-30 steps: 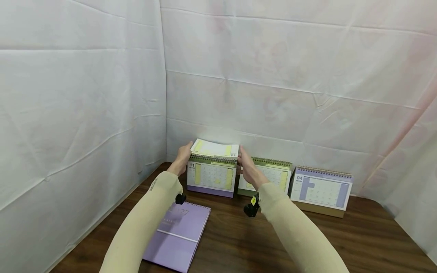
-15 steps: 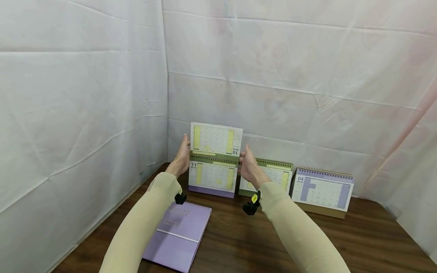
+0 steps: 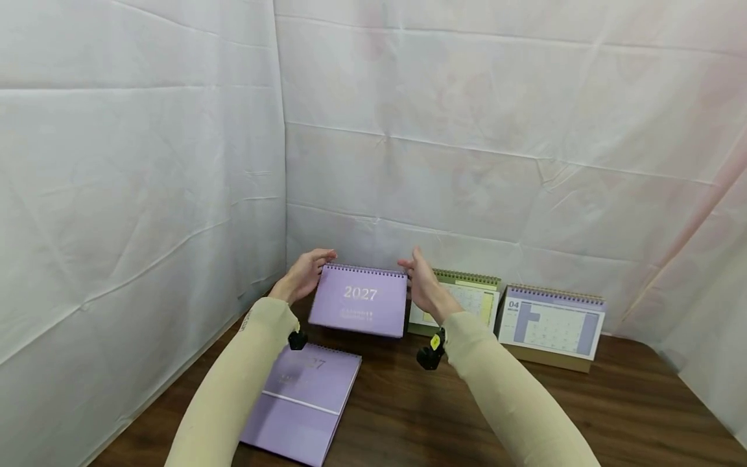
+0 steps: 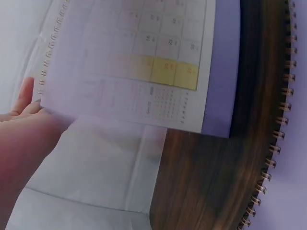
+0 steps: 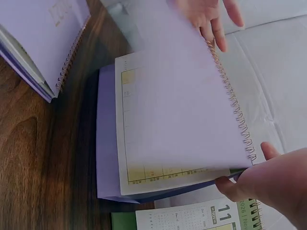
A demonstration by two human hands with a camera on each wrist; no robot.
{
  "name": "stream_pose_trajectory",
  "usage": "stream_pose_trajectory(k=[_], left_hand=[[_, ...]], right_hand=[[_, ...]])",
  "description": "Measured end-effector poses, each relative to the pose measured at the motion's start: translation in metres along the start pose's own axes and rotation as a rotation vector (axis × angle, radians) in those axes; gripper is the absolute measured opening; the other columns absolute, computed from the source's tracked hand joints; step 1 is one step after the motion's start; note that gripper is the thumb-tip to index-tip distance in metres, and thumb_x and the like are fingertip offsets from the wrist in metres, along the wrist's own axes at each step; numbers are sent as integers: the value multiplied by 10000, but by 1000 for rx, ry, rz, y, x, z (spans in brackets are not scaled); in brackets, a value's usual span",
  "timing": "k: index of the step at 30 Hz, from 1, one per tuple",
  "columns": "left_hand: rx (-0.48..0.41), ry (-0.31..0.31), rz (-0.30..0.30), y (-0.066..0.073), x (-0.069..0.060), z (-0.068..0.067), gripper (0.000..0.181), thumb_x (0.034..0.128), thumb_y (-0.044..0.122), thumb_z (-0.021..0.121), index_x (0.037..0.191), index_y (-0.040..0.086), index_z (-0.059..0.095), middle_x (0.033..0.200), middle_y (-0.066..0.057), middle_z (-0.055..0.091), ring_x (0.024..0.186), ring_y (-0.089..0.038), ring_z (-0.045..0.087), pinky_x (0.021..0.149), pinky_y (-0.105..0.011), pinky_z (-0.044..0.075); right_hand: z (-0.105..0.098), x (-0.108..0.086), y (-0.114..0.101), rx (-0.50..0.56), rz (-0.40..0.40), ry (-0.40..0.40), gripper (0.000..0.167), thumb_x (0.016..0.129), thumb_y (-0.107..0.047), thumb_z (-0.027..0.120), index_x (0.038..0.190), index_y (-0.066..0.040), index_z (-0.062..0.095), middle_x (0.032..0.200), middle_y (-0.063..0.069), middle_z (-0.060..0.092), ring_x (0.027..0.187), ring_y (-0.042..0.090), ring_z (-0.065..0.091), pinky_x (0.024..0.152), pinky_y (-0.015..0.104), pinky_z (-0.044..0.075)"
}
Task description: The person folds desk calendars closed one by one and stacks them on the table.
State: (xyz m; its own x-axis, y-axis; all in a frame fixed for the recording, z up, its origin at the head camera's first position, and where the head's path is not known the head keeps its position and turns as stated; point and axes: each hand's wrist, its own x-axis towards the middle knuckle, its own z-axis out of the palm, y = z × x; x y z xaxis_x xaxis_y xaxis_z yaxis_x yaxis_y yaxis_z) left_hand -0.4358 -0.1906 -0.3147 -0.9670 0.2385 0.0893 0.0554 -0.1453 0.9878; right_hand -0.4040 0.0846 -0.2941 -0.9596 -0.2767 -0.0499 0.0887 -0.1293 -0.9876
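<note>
A purple spiral calendar [image 3: 358, 301] with "2027" on its cover stands near the back wall. In both wrist views its cover is blurred over a yellow-marked page [image 5: 129, 153]. My left hand [image 3: 305, 275] is beside its upper left corner, fingers extended near the binding; the left wrist view shows that hand [image 4: 29, 124] by the coils, and the right wrist view shows its spread fingers. At the right edge, my right hand [image 3: 425, 282] has its fingers apart and touches the corner near the coils, as the right wrist view shows.
Another purple calendar [image 3: 297, 421] lies in front on the wooden table [image 3: 408, 415]. To the right stand a green calendar [image 3: 484, 305] and a calendar showing 04 [image 3: 548, 327]. White cloth [image 3: 467, 130] hangs behind and at the left.
The yellow-marked pages that stood raised above the binding have gone over, and the purple cover now hangs in front. My left hand has shifted slightly left; the right has stayed nearly in place.
</note>
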Motion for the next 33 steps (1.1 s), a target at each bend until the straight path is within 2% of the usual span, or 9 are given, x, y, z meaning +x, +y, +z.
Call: stream_pose_trajectory(k=[2,4,6,10,15,19,25,28,33], left_hand=[[-1,-10,14,-3,1,-1,504,1055,247,346,1465,-13,213,1600,-173,125,1494,-307,93,1191,-432,182],[27,8,7,-7,3,0,572,1059,290,334,1513,4,134,1617,-170,77,1511,-319,16,1228,-464,74],[50,44,-12,-12,5,4,609,1061,363,296,1523,12,110,1621,-166,68,1511,-320,11,1231,-472,49],[63,116,-76,-24,5,15,714,1037,513,179,1554,50,11,1636,-123,-51,1512,-294,-57,1233,-464,17],[74,203,-148,-41,2,23,776,991,620,110,1542,124,-116,1621,-61,-186,1498,-274,-154,1226,-481,-13],[97,238,-186,-51,1,26,788,983,633,85,1547,114,-94,1625,-100,-155,1502,-312,-117,1225,-491,2],[88,276,-224,-59,0,28,775,1000,602,106,1553,77,-33,1631,-145,-78,1503,-354,-42,1224,-499,34],[77,277,-227,-57,-4,32,766,1003,595,116,1557,83,-19,1633,-142,-57,1504,-353,-16,1222,-505,51],[64,279,-214,-44,-12,38,759,1001,599,121,1562,101,6,1633,-136,-22,1501,-344,32,1215,-523,75]], right_hand=[[0,1,2,-34,-19,-6,760,1010,-581,131,1508,-16,229,1636,130,-55,1502,337,-108,1216,515,-46],[-1,3,6,-57,-33,-7,788,1004,-595,142,1527,-5,156,1632,152,-58,1500,360,-83,1221,508,-25],[-3,4,12,-80,-34,-8,826,994,-619,138,1540,-2,70,1626,177,-59,1499,372,-65,1222,504,-15],[-11,8,29,-98,-26,-28,891,967,-671,107,1537,-3,-47,1614,210,-73,1498,379,-46,1219,514,-10],[-18,11,52,-89,-10,-58,934,921,-743,110,1542,-80,-108,1616,166,-126,1493,368,-104,1195,577,-28],[-18,11,62,-60,10,-40,951,878,-796,140,1550,-174,-119,1623,121,-145,1489,372,-124,1172,629,-24],[-11,9,66,-48,30,-9,954,861,-812,144,1545,-211,-142,1621,105,-167,1485,388,-122,1174,621,-14],[-10,7,64,-56,35,-8,957,865,-807,117,1543,-187,-149,1616,124,-176,1481,401,-118,1176,613,-10],[-10,1,58,-58,34,-32,1016,849,-827,117,1532,-134,-176,1602,165,-195,1474,422,-122,1177,605,-24]])
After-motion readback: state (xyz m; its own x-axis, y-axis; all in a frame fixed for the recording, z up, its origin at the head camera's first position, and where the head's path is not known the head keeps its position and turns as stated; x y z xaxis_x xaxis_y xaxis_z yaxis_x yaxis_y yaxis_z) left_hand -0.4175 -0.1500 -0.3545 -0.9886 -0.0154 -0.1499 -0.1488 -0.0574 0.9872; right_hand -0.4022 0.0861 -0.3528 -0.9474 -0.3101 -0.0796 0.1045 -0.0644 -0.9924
